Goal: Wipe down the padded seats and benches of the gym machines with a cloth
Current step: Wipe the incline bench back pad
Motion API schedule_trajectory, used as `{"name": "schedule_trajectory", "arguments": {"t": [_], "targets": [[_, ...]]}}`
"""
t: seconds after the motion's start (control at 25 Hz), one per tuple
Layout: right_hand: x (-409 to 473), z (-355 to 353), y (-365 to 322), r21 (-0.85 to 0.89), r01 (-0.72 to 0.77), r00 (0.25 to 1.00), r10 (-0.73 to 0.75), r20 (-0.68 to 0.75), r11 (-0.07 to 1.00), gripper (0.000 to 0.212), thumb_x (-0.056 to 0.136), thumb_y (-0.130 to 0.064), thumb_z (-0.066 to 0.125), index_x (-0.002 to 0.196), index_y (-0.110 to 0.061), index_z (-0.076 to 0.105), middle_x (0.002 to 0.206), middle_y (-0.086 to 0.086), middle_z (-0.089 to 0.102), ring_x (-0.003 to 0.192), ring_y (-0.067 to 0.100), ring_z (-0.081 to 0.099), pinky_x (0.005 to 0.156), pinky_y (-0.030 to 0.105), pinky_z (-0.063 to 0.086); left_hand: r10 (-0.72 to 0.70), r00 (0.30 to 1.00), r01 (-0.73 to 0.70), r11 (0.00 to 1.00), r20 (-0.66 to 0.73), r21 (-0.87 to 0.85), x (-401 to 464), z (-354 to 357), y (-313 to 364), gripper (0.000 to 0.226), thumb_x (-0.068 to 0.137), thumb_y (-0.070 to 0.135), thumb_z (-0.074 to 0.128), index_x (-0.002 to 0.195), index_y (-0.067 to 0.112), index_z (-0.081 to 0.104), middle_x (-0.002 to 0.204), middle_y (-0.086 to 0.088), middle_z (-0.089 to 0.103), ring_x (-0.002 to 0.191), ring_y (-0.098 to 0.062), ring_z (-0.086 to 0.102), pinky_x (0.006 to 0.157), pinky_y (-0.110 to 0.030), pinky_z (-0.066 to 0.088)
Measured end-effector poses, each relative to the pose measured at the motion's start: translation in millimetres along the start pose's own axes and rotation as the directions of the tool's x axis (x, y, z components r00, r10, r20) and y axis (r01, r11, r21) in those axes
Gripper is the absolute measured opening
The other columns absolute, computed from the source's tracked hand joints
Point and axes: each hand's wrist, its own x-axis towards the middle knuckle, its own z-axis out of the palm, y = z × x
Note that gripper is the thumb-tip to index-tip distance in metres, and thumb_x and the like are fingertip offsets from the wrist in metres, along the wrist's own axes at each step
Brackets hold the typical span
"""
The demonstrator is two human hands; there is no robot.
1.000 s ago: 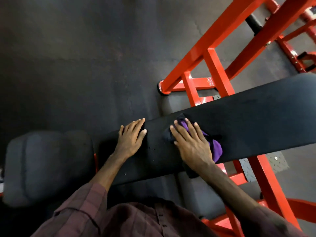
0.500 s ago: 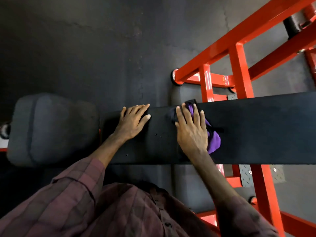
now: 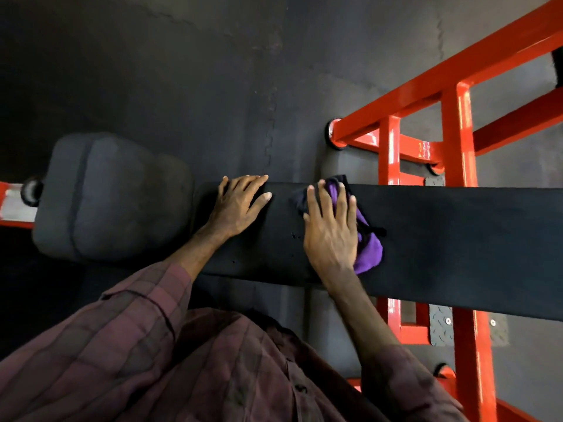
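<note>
Fingers of the right hand (image 3: 330, 231) lie straight and slightly spread, pressing a purple cloth (image 3: 367, 248) flat onto the black padded surface (image 3: 457, 239); the cloth bulges out on the thumb-opposite side and peeks past the fingertips at the far edge of the pad. Just beside them, the left hand (image 3: 239, 205) rests palm-down on the same pad, its fingers straight and close together, reaching to the far edge and apparently bracing. Beyond the left hand's wrist side sits a second, rounded grey pad (image 3: 112, 196), apart from both hands and untouched by the cloth. Past the fingertips, below the pad, stand the red steel frame (image 3: 457, 132) and the dark rubber floor (image 3: 182, 71).

Likely risks: the cloth is loosely bunched, so a long stroke could leave it rolling under the palm and skipping strips; a stroke carried over the far edge could drop it to the floor. No brand, label or writing is legible anywhere.
</note>
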Motion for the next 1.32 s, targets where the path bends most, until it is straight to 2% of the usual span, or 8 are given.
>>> {"name": "schedule_trajectory", "arguments": {"t": [0.2, 0.44, 0.56, 0.64, 0.84, 1.04, 1.2, 1.32], "targets": [[-62.2, 3.0, 31.8, -0.062, 0.459, 0.888, -0.456, 0.055, 0.886, 0.056, 0.111, -0.035, 0.045, 0.164, -0.021, 0.033, 0.172, 0.005, 0.027, 0.160, 0.037, 0.018, 0.127, 0.057, 0.021, -0.049, 0.999, 0.049, 0.999, -0.017, -0.002, -5.0, 0.2, -3.6, 0.065, 0.105, 0.067, 0.027, 0.158, 0.031, 0.043, 0.159, 0.005, 0.046, 0.152, -0.021, 0.035, 0.125, -0.067, 0.014], [-21.6, 8.7, -11.9, 0.002, 0.188, 0.981, -0.187, 0.049, 0.982, 0.057, 0.110, -0.034, 0.045, 0.164, -0.022, 0.033, 0.173, 0.005, 0.025, 0.161, 0.038, 0.014, 0.127, 0.058, 0.017, -0.145, 0.984, 0.147, 0.989, -0.105, 0.012, -27.5, 9.7, -14.3, 0.064, 0.107, 0.062, 0.032, 0.161, 0.030, 0.040, 0.167, -0.001, 0.036, 0.159, -0.023, 0.024, 0.124, -0.070, 0.015], [-51.6, 19.1, 4.1, -0.025, 0.546, 0.835, -0.542, 0.094, 0.838, 0.055, 0.111, -0.035, 0.043, 0.165, -0.026, 0.031, 0.173, 0.002, 0.025, 0.161, 0.037, 0.013, 0.126, 0.058, 0.021, -0.163, 0.975, 0.167, 0.986, -0.150, 0.020, -42.0, 10.9, -11.2, 0.061, 0.109, 0.057, 0.036, 0.162, 0.027, 0.037, 0.170, -0.004, 0.032, 0.160, -0.026, 0.023, 0.123, -0.069, 0.019], [-66.6, 9.3, 30.9, -0.029, 0.640, 0.765, -0.635, 0.107, 0.767, 0.054, 0.112, -0.035, 0.042, 0.165, -0.027, 0.030, 0.174, 0.000, 0.024, 0.162, 0.034, 0.014, 0.126, 0.057, 0.023, -0.158, 0.975, 0.166, 0.985, -0.159, 0.037, -53.3, 7.2, -5.5, 0.061, 0.110, 0.053, 0.038, 0.164, 0.024, 0.036, 0.172, -0.006, 0.028, 0.160, -0.027, 0.022, 0.125, -0.067, 0.018], [-41.5, 20.0, -30.1, 0.043, 0.320, 0.945, -0.323, 0.061, 0.946, 0.056, 0.110, -0.033, 0.047, 0.164, -0.025, 0.034, 0.172, 0.003, 0.028, 0.161, 0.038, 0.015, 0.127, 0.059, 0.017, -0.100, 0.977, 0.119, 0.989, -0.190, 0.093, -96.3, 11.4, -13.2, 0.060, 0.110, 0.043, 0.047, 0.164, 0.019, 0.035, 0.174, -0.006, 0.023, 0.161, -0.025, 0.021, 0.128, -0.055, 0.013], [-67.4, 15.7, 15.4, 0.000, 0.765, 0.636, -0.756, 0.155, 0.644, 0.064, 0.107, -0.026, 0.044, 0.167, -0.030, 0.022, 0.175, 0.000, 0.018, 0.162, 0.037, 0.010, 0.126, 0.059, 0.020, -0.062, 0.988, 0.069, 0.997, -0.145, 0.046, -128.3, 19.3, -28.3, 0.060, 0.111, 0.038, 0.045, 0.165, 0.015, 0.031, 0.175, -0.009, 0.017, 0.163, -0.025, 0.014, 0.129, -0.057, 0.016], [-47.4, 24.3, -18.3, 0.038, 0.499, 0.864, -0.501, 0.055, 0.866, 0.058, 0.108, -0.030, 0.050, 0.163, -0.030, 0.034, 0.173, 0.001, 0.026, 0.162, 0.036, 0.013, 0.126, 0.061, 0.016, -0.122, 0.979, 0.135, 0.988, -0.165, 0.071, -146.1, 20.7, -28.2, 0.061, 0.112, 0.036, 0.045, 0.166, 0.013, 0.029, 0.176, -0.008, 0.016, 0.163, -0.024, 0.013, 0.132, -0.037, 0.005], [-41.4, 40.1, -61.2, 0.082, 0.579, 0.807, -0.585, 0.083, 0.811, 0.058, 0.105, -0.029, 0.053, 0.161, -0.031, 0.039, 0.171, 0.002, 0.030, 0.161, 0.040, 0.013, 0.126, 0.061, 0.015, -0.209, 0.957, 0.221, 0.975, -0.200, 0.036, -160.3, 29.8, -24.6, 0.061, 0.113, 0.037, 0.039, 0.166, 0.012, 0.026, 0.176, -0.008, 0.015, 0.163, -0.024, 0.014, 0.130, -0.029, 0.001]]}}
